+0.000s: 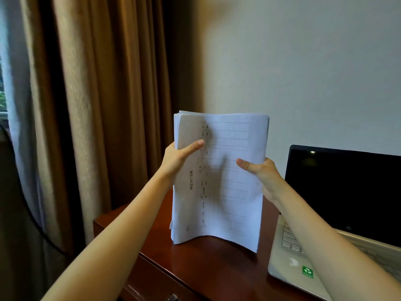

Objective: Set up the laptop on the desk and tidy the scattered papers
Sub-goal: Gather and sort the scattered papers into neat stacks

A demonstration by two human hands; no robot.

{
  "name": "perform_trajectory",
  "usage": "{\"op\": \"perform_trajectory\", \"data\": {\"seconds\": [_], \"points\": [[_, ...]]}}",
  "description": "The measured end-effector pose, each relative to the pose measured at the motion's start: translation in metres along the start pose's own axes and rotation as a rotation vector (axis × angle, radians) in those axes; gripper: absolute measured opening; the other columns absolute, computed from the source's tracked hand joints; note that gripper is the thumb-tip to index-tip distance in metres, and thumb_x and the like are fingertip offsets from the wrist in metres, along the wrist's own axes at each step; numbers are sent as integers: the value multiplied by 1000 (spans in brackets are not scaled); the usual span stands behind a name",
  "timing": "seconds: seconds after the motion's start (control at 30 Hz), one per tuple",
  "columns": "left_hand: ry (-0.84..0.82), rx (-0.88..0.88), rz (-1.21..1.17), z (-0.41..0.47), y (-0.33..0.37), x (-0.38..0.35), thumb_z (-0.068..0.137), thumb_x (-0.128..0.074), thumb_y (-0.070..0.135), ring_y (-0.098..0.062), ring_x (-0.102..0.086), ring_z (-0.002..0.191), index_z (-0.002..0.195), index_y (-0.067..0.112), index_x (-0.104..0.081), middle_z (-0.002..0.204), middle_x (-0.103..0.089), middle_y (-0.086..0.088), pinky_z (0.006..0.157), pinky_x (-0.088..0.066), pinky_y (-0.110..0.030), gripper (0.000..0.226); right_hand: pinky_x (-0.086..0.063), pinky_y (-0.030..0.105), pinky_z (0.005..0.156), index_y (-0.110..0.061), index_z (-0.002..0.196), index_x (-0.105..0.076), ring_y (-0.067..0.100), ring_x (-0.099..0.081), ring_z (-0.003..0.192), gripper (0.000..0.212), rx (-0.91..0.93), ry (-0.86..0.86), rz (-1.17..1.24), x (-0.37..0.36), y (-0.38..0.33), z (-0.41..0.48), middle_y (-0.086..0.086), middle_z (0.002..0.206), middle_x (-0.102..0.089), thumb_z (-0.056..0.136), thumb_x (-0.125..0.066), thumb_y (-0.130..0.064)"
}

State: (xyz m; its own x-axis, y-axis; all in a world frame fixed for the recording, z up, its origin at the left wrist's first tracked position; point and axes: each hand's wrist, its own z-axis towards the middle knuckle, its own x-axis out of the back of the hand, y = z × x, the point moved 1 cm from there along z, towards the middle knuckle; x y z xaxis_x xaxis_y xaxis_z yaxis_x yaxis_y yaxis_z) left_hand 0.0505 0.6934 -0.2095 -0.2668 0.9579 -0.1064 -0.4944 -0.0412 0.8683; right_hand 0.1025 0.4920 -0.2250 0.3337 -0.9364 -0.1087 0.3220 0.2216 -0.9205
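Upright stack of white printed papers (219,181) was gripped by L hand (178,157) & R hand (260,172), bottom edge on reddish-brown wooden desk (195,268), beside open white laptop (303,253).

I hold a stack of papers (219,181) upright, my left hand (178,157) gripping its left edge and my right hand (260,172) its right, bottom edge on the desk (195,263). The open laptop (338,198), screen dark, sits toward the desk's right edge, just beside the papers.

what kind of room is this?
Likely a hotel room or bedroom work corner: dark wooden desk with a drawer, open laptop, heavy brown curtains by a window. A paper stack is held upright.
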Motion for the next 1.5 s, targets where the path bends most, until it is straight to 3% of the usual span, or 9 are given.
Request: {"op": "perform_trajectory", "data": {"seconds": [0.17, 0.3, 0.53, 0.7, 0.87, 1.03, 1.2, 1.33, 1.5], "points": [[46, 58, 46, -2, -21, 9, 79, -72, 21, -18, -64, 89, 100, 18, -60, 95, -65, 0, 66, -52, -25, 25, -37, 39, 109, -17, 112, -59, 20, -55, 115, 47, -52, 7, -34, 0, 15, -3, -3, 107, -65, 68, -76, -20], [75, 143, 69, -8, -42, 13, 78, -74, 23, -22, -60, 102, 118, 11, -56, 110, -62, -4, 86, -52, -35, 46, -42, 29, 97, -6, 122, -56, 15, -55, 105, 42, -56, 43, -41, -4, 24, -3, 1, 111, -61, 83, -68, -14], [-47, 277, 106, -18, -44, 21, 72, -81, 27, -18, -68, 85, 96, 15, -65, 97, -70, -3, 64, -55, -26, 31, -42, 21, 79, -3, 116, -59, 14, -54, 96, 32, -23, 336, 51, -2, 25, 0, 0, 98, -59, 86, -66, -12], [-66, 349, 200, -31, -62, 37, 57, -82, 36, -19, -69, 84, 94, 17, -66, 99, -71, -4, 65, -57, -26, 45, -37, 31, 103, -7, 128, -50, 19, -48, 121, 52, -104, 447, 278, 11, 29, 2, 1, 122, -56, 84, -69, -26], [154, 354, -266, -35, -65, 31, 86, -64, 19, -10, -68, 61, 101, 13, -63, 86, -71, 0, 52, -54, -20, 16, -37, 44, 108, -13, 115, -60, 18, -52, 122, 44, -175, 480, 460, 5, 40, -6, 2, 132, -55, 78, -72, -34], [171, 293, -250, -42, -63, -1, 84, -68, 16, -27, -64, 101, 111, 14, -61, 114, -67, -8, 93, -51, -45, 28, -50, 41, 86, -11, 118, -58, 25, -62, 101, 28, -180, 254, 644, -16, 55, -16, 9, 118, -63, 93, -54, -22], [279, 304, -136, -37, -53, 33, 85, -65, 8, -27, -62, 95, 116, 5, -57, 112, -63, -11, 85, -50, -40, 32, -57, 29, 68, -11, 111, -62, 19, -67, 92, 40, -109, 164, 497, 39, 55, -27, 3, 102, -71, 72, -71, -14], [204, 267, -22, -36, -45, 58, 84, -64, 2, -19, -59, 78, 104, 7, -57, 94, -63, -6, 63, -48, -31, 22, -58, 28, 69, -12, 91, -66, 14, -71, 78, 96, -149, 41, 17, 63, 61, -30, -1, 87, -73, 7, -91, -51], [93, 198, 86, -31, -40, 60, 82, -64, 2, -16, -58, 81, 86, 16, -57, 89, -61, -1, 63, -46, -26, 16, -46, 35, 93, -21, 92, -65, 19, -63, 100, 80, 21, 96, -11, 44, 49, -17, 2, 103, -71, 23, -90, -53]]}}
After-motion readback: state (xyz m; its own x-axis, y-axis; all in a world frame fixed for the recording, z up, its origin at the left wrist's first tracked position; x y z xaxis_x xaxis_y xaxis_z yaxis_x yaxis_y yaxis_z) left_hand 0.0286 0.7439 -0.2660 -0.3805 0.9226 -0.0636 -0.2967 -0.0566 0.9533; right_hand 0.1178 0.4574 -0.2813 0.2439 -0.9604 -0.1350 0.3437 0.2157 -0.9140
